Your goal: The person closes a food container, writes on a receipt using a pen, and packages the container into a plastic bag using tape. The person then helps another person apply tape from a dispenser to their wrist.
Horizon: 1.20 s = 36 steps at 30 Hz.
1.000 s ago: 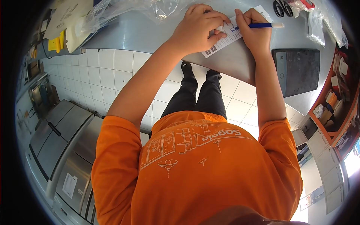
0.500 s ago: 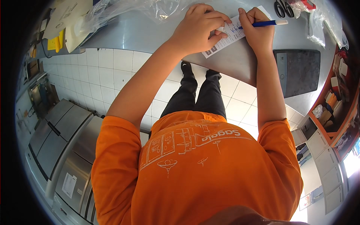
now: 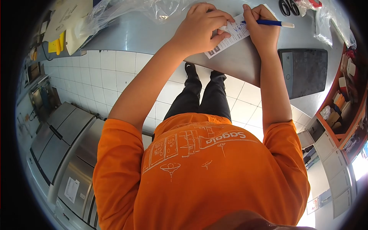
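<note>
My right hand (image 3: 263, 33) is closed round a blue marker (image 3: 271, 23) with a white back end, its tip down on a printed paper slip (image 3: 234, 36). Blue handwritten letters, starting "KE", show on the slip. My left hand (image 3: 201, 30) lies over the slip's left part, fingers bent. Between its thumb and fingers is a small white piece (image 3: 223, 28), perhaps a cap; most of it is hidden. The slip lies at a slant on the grey metal table (image 3: 149, 36).
Clear plastic bags (image 3: 130, 13) lie at the table's far left, more plastic (image 3: 324, 28) at the right. Black-handled scissors (image 3: 288, 7) sit beyond my right hand. A dark tablet-like device (image 3: 304, 73) rests right of my forearm. Stainless cabinets (image 3: 57, 142) stand at left.
The marker tip has moved slightly left and up, and another blue stroke shows beside the letters. Both hands and the slip appear a little higher and further left in view.
</note>
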Available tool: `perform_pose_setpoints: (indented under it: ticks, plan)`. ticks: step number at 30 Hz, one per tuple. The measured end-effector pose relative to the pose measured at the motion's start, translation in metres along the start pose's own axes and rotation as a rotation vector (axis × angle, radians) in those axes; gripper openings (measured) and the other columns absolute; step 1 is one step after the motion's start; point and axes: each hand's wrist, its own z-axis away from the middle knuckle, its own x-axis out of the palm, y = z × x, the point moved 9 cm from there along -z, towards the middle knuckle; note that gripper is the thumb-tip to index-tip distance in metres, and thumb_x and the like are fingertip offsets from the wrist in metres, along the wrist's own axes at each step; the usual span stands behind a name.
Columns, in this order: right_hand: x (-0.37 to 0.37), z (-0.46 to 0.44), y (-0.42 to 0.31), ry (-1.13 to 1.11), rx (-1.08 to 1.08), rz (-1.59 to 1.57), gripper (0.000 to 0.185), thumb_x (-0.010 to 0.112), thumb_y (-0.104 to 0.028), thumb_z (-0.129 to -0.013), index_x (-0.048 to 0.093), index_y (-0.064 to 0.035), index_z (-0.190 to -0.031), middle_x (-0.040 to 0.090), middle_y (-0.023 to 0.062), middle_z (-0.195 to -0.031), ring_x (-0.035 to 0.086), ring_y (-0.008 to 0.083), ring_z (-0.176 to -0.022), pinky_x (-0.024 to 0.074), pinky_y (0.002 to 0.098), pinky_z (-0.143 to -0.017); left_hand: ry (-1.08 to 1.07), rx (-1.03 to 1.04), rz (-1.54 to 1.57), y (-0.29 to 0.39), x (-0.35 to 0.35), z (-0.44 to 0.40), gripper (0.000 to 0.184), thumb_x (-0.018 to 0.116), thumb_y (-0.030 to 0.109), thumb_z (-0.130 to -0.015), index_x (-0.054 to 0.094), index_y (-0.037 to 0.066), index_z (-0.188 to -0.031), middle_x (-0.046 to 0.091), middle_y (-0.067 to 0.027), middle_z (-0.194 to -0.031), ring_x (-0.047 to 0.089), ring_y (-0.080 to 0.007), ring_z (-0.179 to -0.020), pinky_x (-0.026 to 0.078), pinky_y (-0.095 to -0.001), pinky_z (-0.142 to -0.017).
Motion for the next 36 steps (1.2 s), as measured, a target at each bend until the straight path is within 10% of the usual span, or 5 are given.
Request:
perform_pose_setpoints:
  ticks: [36]
  plan:
    - [-0.013,-0.009,0.025,0.089,0.136,-0.300,0.037,0.065,-0.009,-0.087,0.038,-0.0118,-0.061,0.043,-0.0045,-0.055,0.038,0.0044,-0.047,0.0322,0.0215,-0.045,-0.182,0.095,0.106,-0.005,0.000,-0.005,0.052,0.079,0.027,-0.053,0.064,0.003,-0.097,0.061,-0.0050,-0.113,0.049,-0.0264,-0.096,0.039,-0.0349,-0.087]
